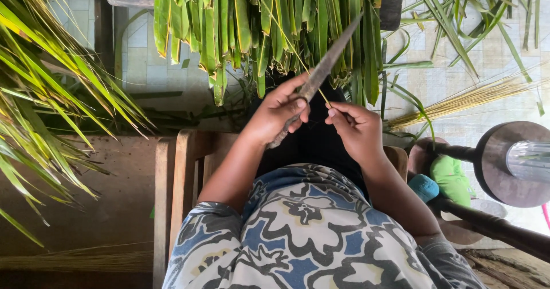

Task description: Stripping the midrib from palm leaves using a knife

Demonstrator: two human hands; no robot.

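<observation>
- gripping a long dark knife, the left hand is closed around its handle, with the blade angled up and to the right toward the hanging green leaves.
- a thin yellowish midrib is pinched between thumb and fingertips of the right hand; the strand runs up and left, crossing just beside the blade.
- the knife appears to be held slantwise so that its edge meets the strand near the pinch; whether blade and strand touch cannot be told.
- both hands are kept close together, above the lap, over a dark cloth that lies between the forearms.
- a patterned blue, white and grey garment is seen at the bottom, covering the body.
- a wooden frame is placed under the left forearm.
- a bundle of pale stripped ribs lies on the tiled floor to the right, well apart from the hands.
- more leaves spread in from the left, and some hang from the upper right.
- the hanging leaves crowd the space just beyond the blade tip, so little free room is left there.
- a round dark metal part on a bar, with green and blue objects near it, stands at the right.
</observation>
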